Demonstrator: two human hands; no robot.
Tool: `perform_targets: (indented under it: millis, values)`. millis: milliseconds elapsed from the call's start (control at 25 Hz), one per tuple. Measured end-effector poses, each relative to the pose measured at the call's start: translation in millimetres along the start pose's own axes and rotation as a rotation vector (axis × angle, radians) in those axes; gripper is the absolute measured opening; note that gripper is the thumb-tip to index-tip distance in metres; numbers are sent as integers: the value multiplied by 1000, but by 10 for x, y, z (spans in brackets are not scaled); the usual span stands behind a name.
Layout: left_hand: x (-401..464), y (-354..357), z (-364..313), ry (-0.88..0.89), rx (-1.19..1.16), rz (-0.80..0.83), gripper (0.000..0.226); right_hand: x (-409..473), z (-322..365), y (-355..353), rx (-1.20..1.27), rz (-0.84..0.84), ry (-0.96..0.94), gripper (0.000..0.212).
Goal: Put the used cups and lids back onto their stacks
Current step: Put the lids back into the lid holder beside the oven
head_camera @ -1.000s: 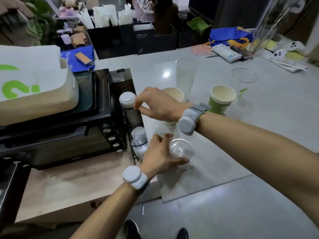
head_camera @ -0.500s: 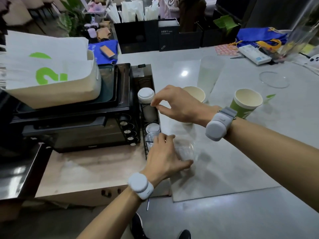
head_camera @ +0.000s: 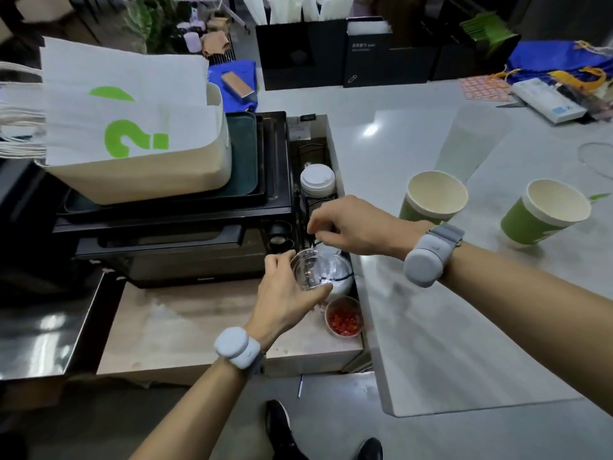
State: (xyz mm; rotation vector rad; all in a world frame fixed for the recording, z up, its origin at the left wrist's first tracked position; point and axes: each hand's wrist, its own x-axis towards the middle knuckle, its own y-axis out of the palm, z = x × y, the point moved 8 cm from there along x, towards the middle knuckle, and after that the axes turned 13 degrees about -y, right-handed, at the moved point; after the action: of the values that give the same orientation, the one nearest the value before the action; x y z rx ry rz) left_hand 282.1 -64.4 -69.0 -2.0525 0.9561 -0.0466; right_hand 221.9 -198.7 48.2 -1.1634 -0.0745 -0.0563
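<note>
My left hand (head_camera: 288, 293) grips a clear plastic lid (head_camera: 311, 268) and holds it over the stack of clear lids (head_camera: 338, 283) in the black wire rack (head_camera: 306, 207) beside the oven. My right hand (head_camera: 351, 227) hovers just above, fingers pinched together near the rack's wire; I cannot tell if it holds anything. A stack of white lids (head_camera: 317, 180) stands in the rack further back. Two green paper cups (head_camera: 433, 202) (head_camera: 547, 217) stand open on the white counter (head_camera: 447, 327) to the right. A tall frosted plastic cup (head_camera: 467, 141) stands behind them.
A black toaster oven (head_camera: 172, 234) carries a tray and a white paper bag (head_camera: 132, 124). A small tub of red bits (head_camera: 343, 318) sits on the wooden shelf (head_camera: 185, 327). A clear flat lid (head_camera: 597, 157) lies far right. Black boxes line the back.
My left hand carried the clear lid from the counter leftward over the rack's clear lid stack. My right hand dropped from the white lid stack toward the clear one. The camera shifted.
</note>
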Motion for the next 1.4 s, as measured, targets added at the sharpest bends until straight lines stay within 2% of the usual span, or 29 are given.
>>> perform_targets:
  millis: [200, 280, 400, 480, 600, 720, 880, 1080, 1400]
  values:
    - [211, 35, 88, -15, -216, 69, 107, 147, -298, 601, -3, 212, 175, 33]
    - [270, 59, 161, -2, -328, 91, 108, 192, -406, 731, 62, 205, 227, 38]
    - [339, 139, 278, -16, -496, 141, 98, 189, -522, 791, 176, 155, 294, 40]
    - [395, 241, 415, -140, -713, 206, 80, 175, -590, 787, 206, 133, 325, 39]
    - [441, 486, 614, -446, -1161, 425, 35, 196, -630, 790, 213, 108, 347, 35]
    - [477, 614, 712, -629, -1316, 540, 19, 252, -608, 814, 142, 107, 333, 30]
    - [573, 752, 768, -804, -1322, 550, 6, 235, -673, 690, 107, 9, 391, 31]
    - [750, 984, 717, -913, -1381, 546, 12, 180, -728, 600, 141, -31, 433, 33]
    - [960, 1347, 831, -921, -1089, 466, 19, 111, -736, 668, 161, -29, 450, 36]
